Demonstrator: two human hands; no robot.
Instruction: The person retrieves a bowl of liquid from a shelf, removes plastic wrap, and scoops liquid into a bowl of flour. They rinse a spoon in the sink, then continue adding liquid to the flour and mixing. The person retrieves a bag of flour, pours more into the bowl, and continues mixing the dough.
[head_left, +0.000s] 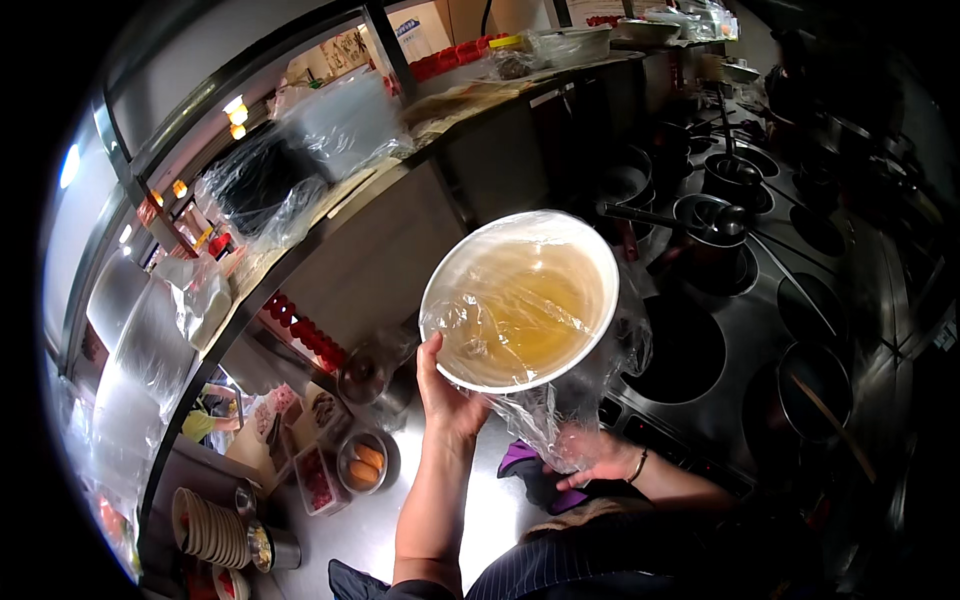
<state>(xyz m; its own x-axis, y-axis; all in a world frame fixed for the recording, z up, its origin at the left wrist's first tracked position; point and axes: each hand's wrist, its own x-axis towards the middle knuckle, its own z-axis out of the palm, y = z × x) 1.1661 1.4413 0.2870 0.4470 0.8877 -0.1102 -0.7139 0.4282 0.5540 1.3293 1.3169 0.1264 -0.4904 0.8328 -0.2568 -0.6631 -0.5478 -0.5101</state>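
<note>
My left hand grips the near left edge of a large white bowl, thumb on its rim. Clear plastic film covers the bowl, and yellowish liquid shows through it. Loose film hangs below the near rim. Behind this hanging film is my right hand, fingers spread, below the bowl; whether it touches the film I cannot tell. A black and purple cloth lies by its fingertips.
At right, a stove holds several pots and ladles, with an empty-looking pan. Lower left are stacked bowls, a metal bowl of orange food and a plastic tub. A shelf with wrapped containers runs above. Another person's arm shows beyond.
</note>
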